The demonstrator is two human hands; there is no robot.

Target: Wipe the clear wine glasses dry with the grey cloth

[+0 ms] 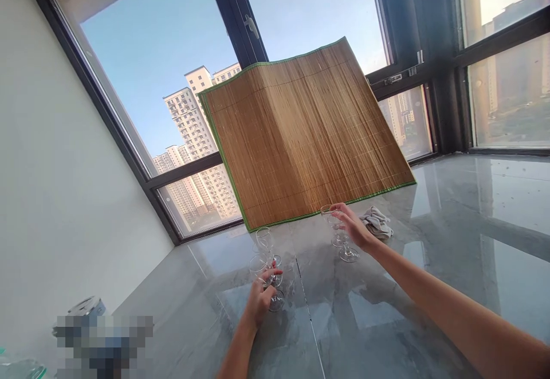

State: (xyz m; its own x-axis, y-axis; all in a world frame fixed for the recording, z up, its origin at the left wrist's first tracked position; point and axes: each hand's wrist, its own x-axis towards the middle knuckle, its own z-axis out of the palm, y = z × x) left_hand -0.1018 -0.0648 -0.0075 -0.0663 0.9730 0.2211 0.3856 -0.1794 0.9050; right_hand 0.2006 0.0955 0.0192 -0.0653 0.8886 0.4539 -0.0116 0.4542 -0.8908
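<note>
Several clear stemmed glasses stand on a glossy grey marble floor (429,264). My left hand (259,300) is closed around the nearest glass (270,287) of a left-hand group; another glass (264,240) stands just behind it. My right hand (353,225) reaches farther out, its fingers curled on a glass (339,231) of a right-hand pair, whose foot rests on the floor. Both forearms are bare.
A brown bamboo mat (301,132) with green edging leans against the dark-framed window. A crumpled grey cloth (377,222) lies to the right of my right hand. A metal can (83,309) sits at the lower left by the white wall.
</note>
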